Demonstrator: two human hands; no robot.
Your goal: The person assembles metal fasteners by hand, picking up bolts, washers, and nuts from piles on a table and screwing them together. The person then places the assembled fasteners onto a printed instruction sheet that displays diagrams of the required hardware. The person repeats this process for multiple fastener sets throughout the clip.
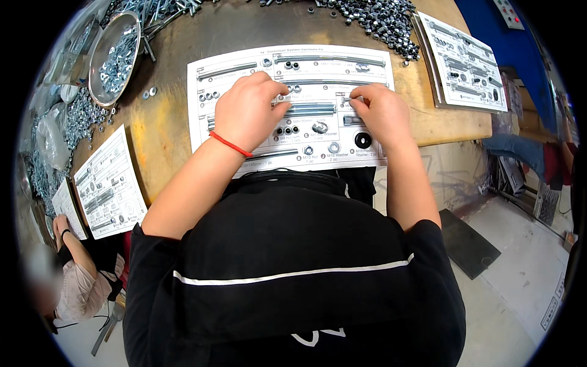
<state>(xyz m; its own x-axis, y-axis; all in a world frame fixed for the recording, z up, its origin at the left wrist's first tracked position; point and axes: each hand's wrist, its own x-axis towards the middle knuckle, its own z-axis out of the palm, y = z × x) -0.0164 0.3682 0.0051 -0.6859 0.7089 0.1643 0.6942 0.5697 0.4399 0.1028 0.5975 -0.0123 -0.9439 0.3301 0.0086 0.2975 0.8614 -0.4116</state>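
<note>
A printed hardware sheet (202, 122) lies before me with boxed pictures of bolts, nuts and washers; metal parts rest on several boxes. My left hand (252, 113) is over its left half, thumb and forefinger apart beside small nuts (297, 88). The other fingers are curled under and hidden. On the right side, my right hand (386, 113) is closed in a pinch at a small box; what lies between the fingertips is too small to make out. Long bolts (312, 109) lie between my hands. Below my right hand sits a black round washer (362, 140).
A metal bowl (136, 30) of small parts tilts at the upper left, among heaps of bolts and washers. Dark nuts (385, 24) are piled at the far edge. Stacked sheets (468, 67) lie right, another sheet (109, 183) left. A co-worker's hand (61, 226) is at lower left.
</note>
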